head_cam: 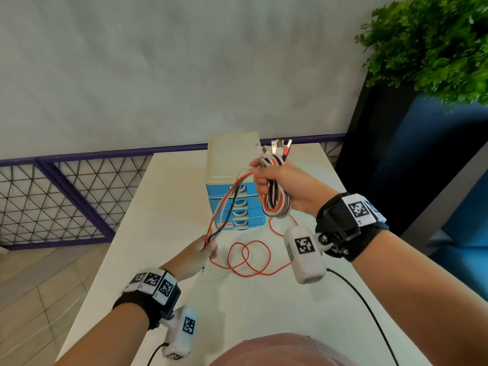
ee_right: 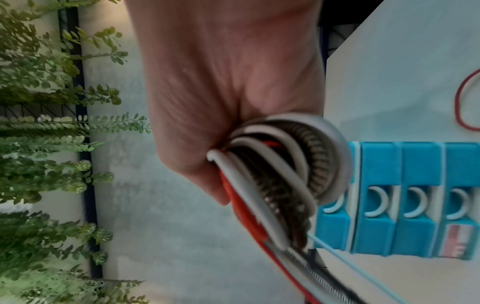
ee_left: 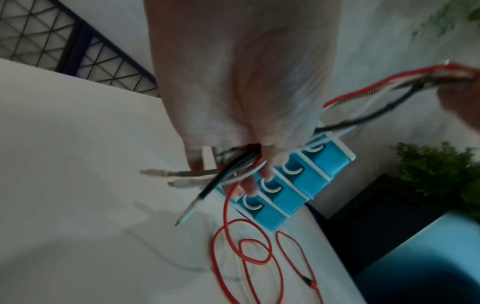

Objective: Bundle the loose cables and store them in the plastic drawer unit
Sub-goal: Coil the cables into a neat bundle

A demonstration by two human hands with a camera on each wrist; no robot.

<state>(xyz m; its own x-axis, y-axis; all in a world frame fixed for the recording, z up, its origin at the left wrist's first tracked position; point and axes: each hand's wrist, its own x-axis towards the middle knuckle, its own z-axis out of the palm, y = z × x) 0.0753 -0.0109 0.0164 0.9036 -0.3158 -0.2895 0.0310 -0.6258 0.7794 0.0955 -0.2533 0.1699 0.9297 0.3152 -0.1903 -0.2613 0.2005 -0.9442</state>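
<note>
My right hand [head_cam: 274,180] is raised in front of the drawer unit and grips a coiled bundle of white, black and red cables [head_cam: 276,204], whose plugs [head_cam: 280,147] stick up above the fist. In the right wrist view the cable loops [ee_right: 280,168] bulge out of the fist. Loose strands run down left to my left hand [head_cam: 203,250], which pinches the cable ends [ee_left: 207,179]. A long red cable [head_cam: 249,260] lies looped on the table. The blue drawer unit [head_cam: 237,199] with a cream top has all drawers closed.
The white table [head_cam: 163,233] ends at a purple-framed mesh railing [head_cam: 66,196] on the left. A green plant [head_cam: 433,46] in a dark planter stands at the right. A black lead [head_cam: 369,313] crosses the table's near right part.
</note>
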